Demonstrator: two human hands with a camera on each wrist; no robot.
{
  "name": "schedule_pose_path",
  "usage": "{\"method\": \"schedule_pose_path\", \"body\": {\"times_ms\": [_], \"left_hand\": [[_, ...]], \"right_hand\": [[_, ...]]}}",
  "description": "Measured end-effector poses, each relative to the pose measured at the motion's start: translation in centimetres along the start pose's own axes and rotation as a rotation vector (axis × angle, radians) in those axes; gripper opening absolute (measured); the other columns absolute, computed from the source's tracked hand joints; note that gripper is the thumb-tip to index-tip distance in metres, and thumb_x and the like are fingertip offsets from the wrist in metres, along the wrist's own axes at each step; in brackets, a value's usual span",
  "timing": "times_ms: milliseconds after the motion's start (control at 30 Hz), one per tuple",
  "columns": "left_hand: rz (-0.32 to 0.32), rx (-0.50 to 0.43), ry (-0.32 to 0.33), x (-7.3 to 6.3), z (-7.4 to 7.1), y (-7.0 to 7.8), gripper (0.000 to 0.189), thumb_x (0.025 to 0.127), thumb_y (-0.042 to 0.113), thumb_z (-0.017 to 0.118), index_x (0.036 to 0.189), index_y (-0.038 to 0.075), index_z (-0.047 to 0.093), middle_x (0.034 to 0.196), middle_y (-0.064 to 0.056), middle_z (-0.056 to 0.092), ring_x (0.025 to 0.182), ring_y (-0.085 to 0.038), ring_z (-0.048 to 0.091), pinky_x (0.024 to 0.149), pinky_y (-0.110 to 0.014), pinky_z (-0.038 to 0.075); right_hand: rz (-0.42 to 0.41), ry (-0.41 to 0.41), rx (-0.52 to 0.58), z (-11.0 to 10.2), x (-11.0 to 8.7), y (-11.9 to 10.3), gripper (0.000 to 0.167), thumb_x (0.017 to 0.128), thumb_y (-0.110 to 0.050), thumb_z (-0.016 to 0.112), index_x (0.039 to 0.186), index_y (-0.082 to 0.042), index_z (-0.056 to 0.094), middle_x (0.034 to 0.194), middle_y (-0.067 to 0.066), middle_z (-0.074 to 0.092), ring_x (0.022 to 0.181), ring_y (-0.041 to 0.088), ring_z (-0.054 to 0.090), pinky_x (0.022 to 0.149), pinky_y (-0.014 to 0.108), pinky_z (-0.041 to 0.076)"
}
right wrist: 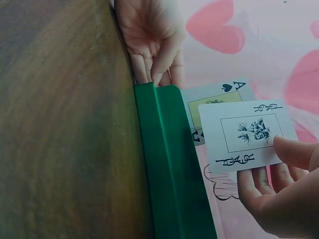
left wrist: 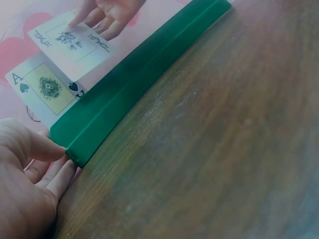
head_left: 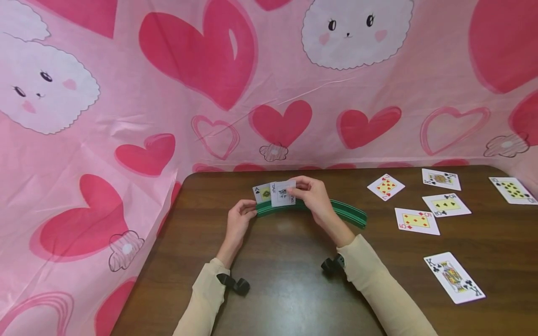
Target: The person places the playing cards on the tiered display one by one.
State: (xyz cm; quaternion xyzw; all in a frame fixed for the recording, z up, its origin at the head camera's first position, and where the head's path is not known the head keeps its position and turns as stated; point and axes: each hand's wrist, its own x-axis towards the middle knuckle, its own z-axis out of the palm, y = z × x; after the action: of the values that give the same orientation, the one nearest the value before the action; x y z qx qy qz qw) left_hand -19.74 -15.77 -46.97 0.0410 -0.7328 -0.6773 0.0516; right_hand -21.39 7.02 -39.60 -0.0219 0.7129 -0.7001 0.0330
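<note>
A curved green card holder (head_left: pixel 350 213) lies near the far side of the table. An ace of spades (left wrist: pixel 46 92) stands in it at its left end. My right hand (head_left: pixel 313 195) pinches a joker card (right wrist: pixel 249 134) between thumb and fingers. The joker is just right of the ace, overlapping part of it in the head view and close over the holder. With thumb and fingers, my left hand (head_left: pixel 240 219) grips the left end of the holder, as the left wrist view (left wrist: pixel 30 174) also shows.
Face-up cards lie at the right: a seven of hearts (head_left: pixel 385 187), a king (head_left: pixel 441 179), a three of clubs (head_left: pixel 447 205), a five of diamonds (head_left: pixel 417 221), a king of clubs (head_left: pixel 454 277) and a black-suited card (head_left: pixel 512 190). A pink heart-patterned cloth (head_left: pixel 269 88) hangs behind the table (head_left: pixel 277 289).
</note>
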Motion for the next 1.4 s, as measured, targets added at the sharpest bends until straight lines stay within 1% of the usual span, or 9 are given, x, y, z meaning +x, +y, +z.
{"method": "schedule_pose_path", "body": {"times_ms": [200, 400, 600, 767, 1000, 1133, 1233, 1400], "left_hand": [[0.004, 0.003, -0.012, 0.0, -0.1, 0.0, 0.02, 0.098, -0.008, 0.059, 0.117, -0.008, 0.067, 0.123, -0.022, 0.067, 0.115, -0.031, 0.064, 0.095, -0.028, 0.052], [0.001, 0.006, -0.014, 0.1, -0.1, 0.0, 0.02, 0.098, -0.008, 0.058, 0.116, -0.007, 0.067, 0.122, -0.021, 0.067, 0.114, -0.03, 0.065, 0.095, -0.027, 0.052], [0.005, 0.012, -0.021, 0.1, -0.1, -0.1, 0.021, 0.099, -0.007, 0.057, 0.117, -0.006, 0.067, 0.122, -0.019, 0.067, 0.113, -0.028, 0.065, 0.096, -0.028, 0.052], [-0.01, 0.007, -0.019, 0.1, -0.1, 0.0, 0.021, 0.099, -0.008, 0.057, 0.117, -0.006, 0.067, 0.122, -0.019, 0.068, 0.113, -0.027, 0.065, 0.096, -0.028, 0.051], [-0.019, 0.006, -0.014, 0.0, 0.0, 0.0, 0.021, 0.098, -0.008, 0.058, 0.117, -0.006, 0.067, 0.122, -0.02, 0.067, 0.114, -0.029, 0.065, 0.096, -0.029, 0.051], [-0.02, 0.0, -0.011, 0.0, 0.0, 0.0, 0.021, 0.098, -0.008, 0.058, 0.116, -0.006, 0.067, 0.122, -0.02, 0.068, 0.113, -0.029, 0.065, 0.094, -0.028, 0.051], [-0.012, -0.002, -0.009, 0.0, 0.0, 0.0, 0.02, 0.097, -0.009, 0.058, 0.115, -0.007, 0.067, 0.121, -0.021, 0.068, 0.112, -0.028, 0.066, 0.091, -0.026, 0.051], [-0.001, -0.003, -0.009, 0.0, 0.0, -0.2, 0.02, 0.097, -0.009, 0.058, 0.115, -0.008, 0.067, 0.12, -0.021, 0.068, 0.111, -0.027, 0.066, 0.09, -0.025, 0.051]], "right_hand": [[0.013, 0.003, 0.023, 0.3, 0.1, 0.4, 0.025, 0.095, -0.005, 0.073, 0.118, 0.004, 0.07, 0.114, 0.018, 0.074, 0.102, 0.026, 0.065, 0.093, 0.033, 0.051], [0.01, 0.0, 0.035, 0.5, 0.3, 0.9, 0.02, 0.094, -0.002, 0.072, 0.114, 0.005, 0.07, 0.109, 0.016, 0.074, 0.099, 0.024, 0.064, 0.09, 0.03, 0.053], [0.016, -0.025, 0.019, 0.6, 0.3, 1.1, 0.022, 0.095, -0.003, 0.072, 0.115, 0.005, 0.071, 0.111, 0.017, 0.072, 0.1, 0.027, 0.063, 0.093, 0.034, 0.053], [0.028, -0.035, 0.009, 0.6, 0.3, 1.4, 0.022, 0.096, -0.006, 0.073, 0.115, 0.004, 0.071, 0.113, 0.017, 0.072, 0.104, 0.028, 0.062, 0.099, 0.04, 0.051], [0.034, -0.038, 0.007, 0.9, 0.4, 1.7, 0.021, 0.096, -0.006, 0.072, 0.114, 0.003, 0.072, 0.114, 0.018, 0.072, 0.105, 0.029, 0.063, 0.102, 0.043, 0.049], [0.027, -0.047, -0.003, 1.0, 0.4, 1.8, 0.019, 0.096, -0.006, 0.072, 0.113, 0.003, 0.073, 0.113, 0.016, 0.072, 0.104, 0.028, 0.063, 0.101, 0.042, 0.05], [0.024, -0.06, -0.009, 1.1, 0.3, 1.8, 0.019, 0.096, -0.006, 0.072, 0.113, 0.003, 0.073, 0.112, 0.016, 0.072, 0.102, 0.027, 0.063, 0.098, 0.039, 0.051], [0.019, -0.081, 0.003, 1.2, 0.4, 2.0, 0.019, 0.096, -0.004, 0.071, 0.113, 0.004, 0.073, 0.113, 0.016, 0.072, 0.101, 0.026, 0.063, 0.095, 0.035, 0.052]]}}
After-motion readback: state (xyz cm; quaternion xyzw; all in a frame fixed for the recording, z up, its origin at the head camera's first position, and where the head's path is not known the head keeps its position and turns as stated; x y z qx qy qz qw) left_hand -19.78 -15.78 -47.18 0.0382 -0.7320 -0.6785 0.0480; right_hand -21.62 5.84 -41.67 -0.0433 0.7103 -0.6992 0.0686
